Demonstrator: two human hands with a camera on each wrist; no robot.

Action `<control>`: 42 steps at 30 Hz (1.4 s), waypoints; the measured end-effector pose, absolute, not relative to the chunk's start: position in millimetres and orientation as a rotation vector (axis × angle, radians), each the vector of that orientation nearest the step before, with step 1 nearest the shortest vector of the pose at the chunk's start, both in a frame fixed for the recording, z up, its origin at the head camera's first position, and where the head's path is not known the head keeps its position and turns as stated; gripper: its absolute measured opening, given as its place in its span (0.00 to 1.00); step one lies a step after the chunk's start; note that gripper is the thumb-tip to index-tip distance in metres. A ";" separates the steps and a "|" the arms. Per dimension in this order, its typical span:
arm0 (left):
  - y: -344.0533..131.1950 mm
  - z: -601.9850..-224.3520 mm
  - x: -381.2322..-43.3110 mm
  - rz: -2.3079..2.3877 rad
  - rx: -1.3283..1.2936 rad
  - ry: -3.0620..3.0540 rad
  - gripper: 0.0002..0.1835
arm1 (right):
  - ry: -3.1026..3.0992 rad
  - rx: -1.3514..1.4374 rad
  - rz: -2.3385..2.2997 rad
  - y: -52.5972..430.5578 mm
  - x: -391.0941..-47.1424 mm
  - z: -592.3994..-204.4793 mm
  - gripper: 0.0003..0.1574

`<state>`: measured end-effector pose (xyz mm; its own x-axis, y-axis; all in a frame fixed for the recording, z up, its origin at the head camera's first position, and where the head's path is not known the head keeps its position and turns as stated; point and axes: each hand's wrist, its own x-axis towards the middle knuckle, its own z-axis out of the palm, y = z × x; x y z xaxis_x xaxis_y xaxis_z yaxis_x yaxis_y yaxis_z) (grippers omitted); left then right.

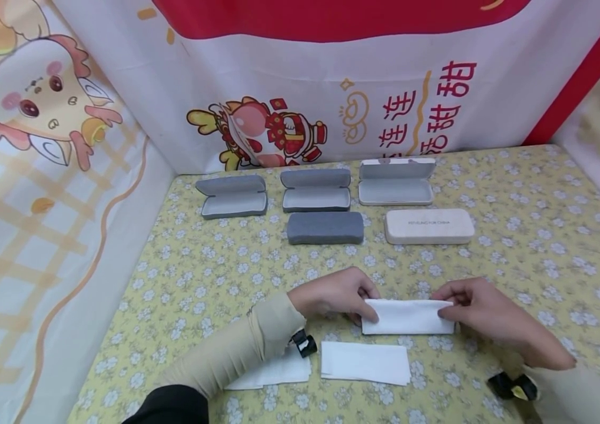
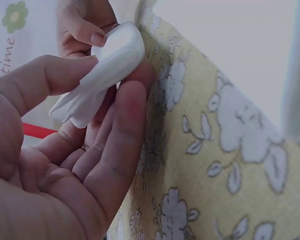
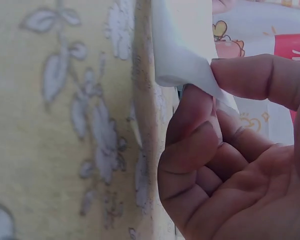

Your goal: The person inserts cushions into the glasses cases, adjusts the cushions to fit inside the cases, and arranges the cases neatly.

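A folded white cloth (image 1: 408,317) is stretched between both hands, its long side running left to right. My left hand (image 1: 343,294) pinches the left end between thumb and fingers; in the left wrist view the layers of the cloth (image 2: 112,57) show as a soft fold. At the opposite end my right hand (image 1: 482,309) pinches a corner, thumb on the near face and fingers behind. The right wrist view shows the cloth (image 3: 182,42) hanging from that thumb and fingertip. Just nearer than the held piece lies another folded white cloth (image 1: 365,362), flat on the floral tablecloth (image 1: 183,330).
More white cloth (image 1: 278,371) lies partly under the left forearm. Toward the back stand three opened glasses cases: a grey one (image 1: 234,203), another grey one (image 1: 316,197) and a white one (image 1: 396,191). Before them sit a closed grey case (image 1: 325,228) and a closed white case (image 1: 430,227).
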<state>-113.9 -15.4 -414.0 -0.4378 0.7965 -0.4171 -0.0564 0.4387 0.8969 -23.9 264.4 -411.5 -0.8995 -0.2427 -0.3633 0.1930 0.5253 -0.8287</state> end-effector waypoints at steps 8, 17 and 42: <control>-14.0 -409.5 -121.8 1.207 0.572 1.684 0.05 | 2.303 -0.015 -1.410 270.2 -29.0 -404.2 0.13; -17.0 -398.0 -136.4 1.342 0.542 1.674 0.07 | 2.209 -0.035 -1.614 275.9 -38.7 -392.1 0.13; -5.0 -376.2 -183.5 1.592 0.359 1.610 0.14 | 2.280 0.035 -1.653 276.7 -98.7 -369.8 0.14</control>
<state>-183.5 -5.0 -376.2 -0.6198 0.7039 -0.3470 -0.3390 0.1586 0.9273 -98.7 276.7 -369.8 -0.9472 -0.1679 -0.2731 0.2074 0.3289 -0.9213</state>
